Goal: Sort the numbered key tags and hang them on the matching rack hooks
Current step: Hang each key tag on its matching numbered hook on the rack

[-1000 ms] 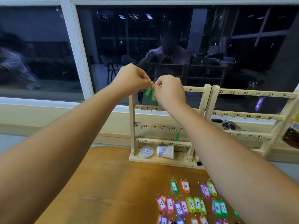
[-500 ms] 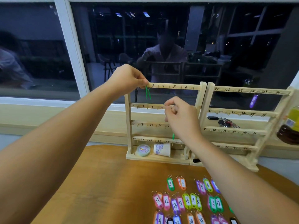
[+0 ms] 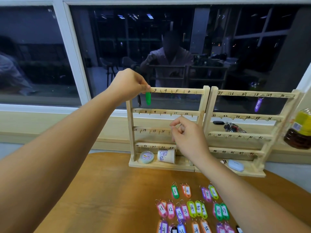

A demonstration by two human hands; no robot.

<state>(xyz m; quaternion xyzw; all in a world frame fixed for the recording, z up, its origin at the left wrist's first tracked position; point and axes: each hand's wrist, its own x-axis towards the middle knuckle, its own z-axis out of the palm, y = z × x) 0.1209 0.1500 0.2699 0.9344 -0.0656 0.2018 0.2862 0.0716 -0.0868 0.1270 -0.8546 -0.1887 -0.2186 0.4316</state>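
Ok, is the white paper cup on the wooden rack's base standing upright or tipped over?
Tipped over. The white paper cup lies on its side on the left wooden rack's base, beside a round pale tin.
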